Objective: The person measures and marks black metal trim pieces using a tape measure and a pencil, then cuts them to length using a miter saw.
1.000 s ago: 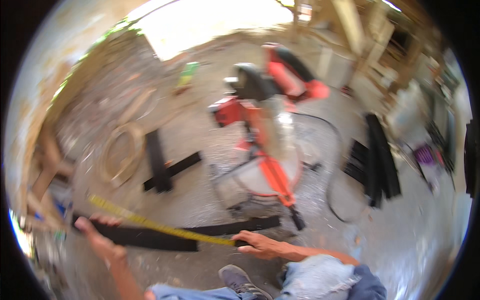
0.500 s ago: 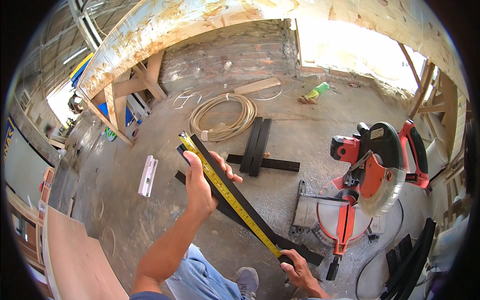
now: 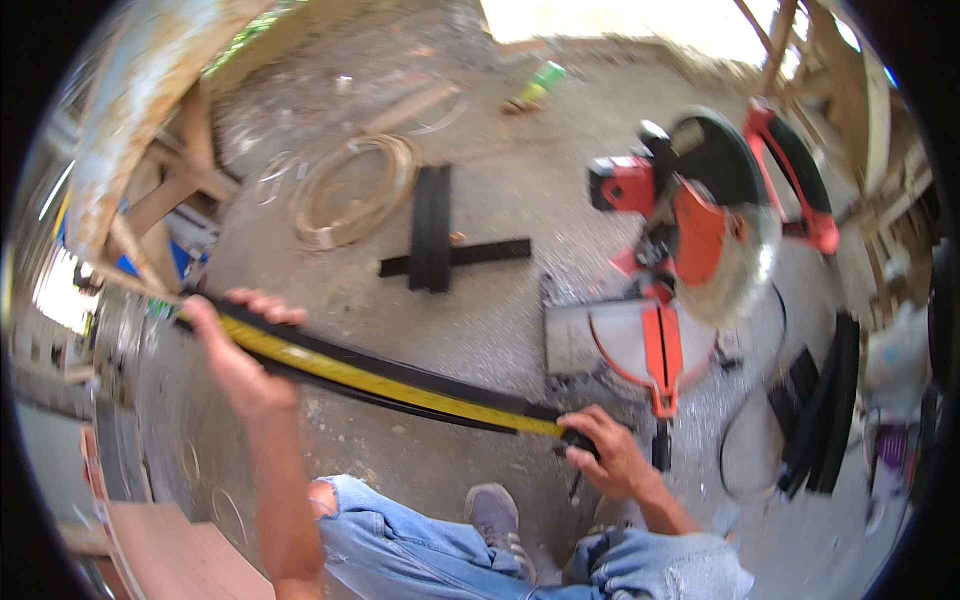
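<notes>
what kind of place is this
Most likely a building site or rough open-air workshop. A red mitre saw sits on a dusty concrete floor, black strips and a coiled hose lie about, and bare timber framing stands at the edges.

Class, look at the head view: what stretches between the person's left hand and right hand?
A yellow measuring tape laid along a long black strip spans from left hand to right hand.
</notes>
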{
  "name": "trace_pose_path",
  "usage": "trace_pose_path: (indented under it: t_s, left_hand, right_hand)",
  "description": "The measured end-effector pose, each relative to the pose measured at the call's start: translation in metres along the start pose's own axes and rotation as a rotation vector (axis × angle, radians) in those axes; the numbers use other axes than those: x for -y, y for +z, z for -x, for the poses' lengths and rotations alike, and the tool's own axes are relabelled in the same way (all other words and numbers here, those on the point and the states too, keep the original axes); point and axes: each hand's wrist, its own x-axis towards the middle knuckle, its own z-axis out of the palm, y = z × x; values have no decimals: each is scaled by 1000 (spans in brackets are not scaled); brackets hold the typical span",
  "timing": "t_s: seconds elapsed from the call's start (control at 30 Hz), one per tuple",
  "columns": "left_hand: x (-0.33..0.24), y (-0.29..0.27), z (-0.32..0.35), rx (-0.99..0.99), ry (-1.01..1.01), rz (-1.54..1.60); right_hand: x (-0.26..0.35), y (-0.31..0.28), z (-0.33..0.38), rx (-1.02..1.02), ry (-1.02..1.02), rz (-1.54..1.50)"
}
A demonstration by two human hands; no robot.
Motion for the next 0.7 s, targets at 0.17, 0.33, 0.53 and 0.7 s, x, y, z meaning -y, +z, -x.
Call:
trace_pose_path:
  t_s: [0.17, 0.33, 0.53, 0.7]
  left_hand:
    - [-35, -39, -14, 98, 45, 30]
    - [-49, -53, -19, 101, 84, 30]
    - [-57, -60, -19, 69, 85, 23]
    - [-58, -62, -21, 116, 79, 14]
  right_hand:
    - [23, -40, -2, -81, -61, 202]
    - [35, -51, -4, -155, -81, 271]
    - [34, -47, -6, -174, -90, 304]
    - [33, -49, -4, -195, -90, 314]
